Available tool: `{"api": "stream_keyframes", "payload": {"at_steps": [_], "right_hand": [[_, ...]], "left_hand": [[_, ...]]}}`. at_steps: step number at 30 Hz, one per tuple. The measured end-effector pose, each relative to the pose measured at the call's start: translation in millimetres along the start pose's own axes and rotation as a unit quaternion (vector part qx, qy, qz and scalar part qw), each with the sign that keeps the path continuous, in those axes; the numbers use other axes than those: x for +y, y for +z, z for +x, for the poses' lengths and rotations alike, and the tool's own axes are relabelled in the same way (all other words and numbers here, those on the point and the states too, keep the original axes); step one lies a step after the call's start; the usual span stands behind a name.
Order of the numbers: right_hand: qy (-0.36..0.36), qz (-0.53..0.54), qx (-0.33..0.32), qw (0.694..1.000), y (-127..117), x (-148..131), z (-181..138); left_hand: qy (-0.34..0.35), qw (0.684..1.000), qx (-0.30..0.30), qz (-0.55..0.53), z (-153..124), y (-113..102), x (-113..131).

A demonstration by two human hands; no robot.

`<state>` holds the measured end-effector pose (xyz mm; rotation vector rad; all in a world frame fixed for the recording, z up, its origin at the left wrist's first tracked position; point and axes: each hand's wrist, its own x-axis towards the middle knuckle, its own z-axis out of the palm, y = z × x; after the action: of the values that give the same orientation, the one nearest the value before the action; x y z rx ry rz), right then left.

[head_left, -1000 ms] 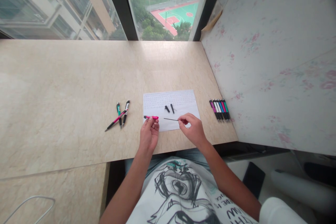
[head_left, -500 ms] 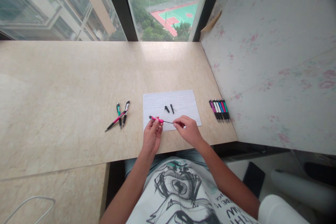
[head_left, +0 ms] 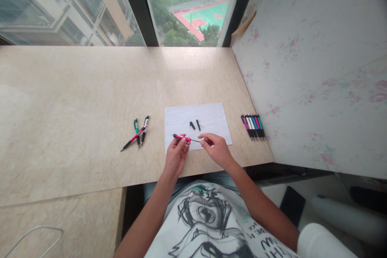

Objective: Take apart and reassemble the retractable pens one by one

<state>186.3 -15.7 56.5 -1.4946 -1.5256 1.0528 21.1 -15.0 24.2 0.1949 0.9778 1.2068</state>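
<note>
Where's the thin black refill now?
In the head view, the refill pokes from the pink barrel in the left hand, toward the right hand, above the paper.

1. Left forearm [head_left: 152, 209]: bare, it reaches forward and inward.
2. Left hand [head_left: 177, 155]: the palm turns partly upward; thumb and fingers pinch together.
3. Right forearm [head_left: 260, 201]: bare, it angles forward and inward.
4. Right hand [head_left: 218, 150]: thumb and index fingertip stand slightly parted.

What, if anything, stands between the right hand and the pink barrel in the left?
Only the thin dark refill, sticking out of the pink barrel towards the right hand; nothing else visible stands between them. The two black pieces lie farther back on the paper.
</note>
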Motion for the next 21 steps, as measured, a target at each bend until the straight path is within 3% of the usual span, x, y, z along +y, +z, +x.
{"api": "stream_keyframes", "payload": {"at_steps": [8,14,17,21], "right_hand": [[0.007,0.009,-0.034,0.999,5,-1,0],[-0.107,-0.131,0.001,0.986,-4,-6,1],[-0.152,-0.157,-0.021,0.976,-9,-10,1],[-0.129,-0.14,-0.02,0.981,-8,-12,0]], "left_hand": [[-0.022,0.999,-0.001,-0.043,0,1,-2],[-0.02,0.999,0.004,-0.03,-3,3,-7],[-0.015,0.999,0.006,-0.03,-5,4,-8],[-0.021,0.999,-0.009,-0.038,-6,6,-7]]}}
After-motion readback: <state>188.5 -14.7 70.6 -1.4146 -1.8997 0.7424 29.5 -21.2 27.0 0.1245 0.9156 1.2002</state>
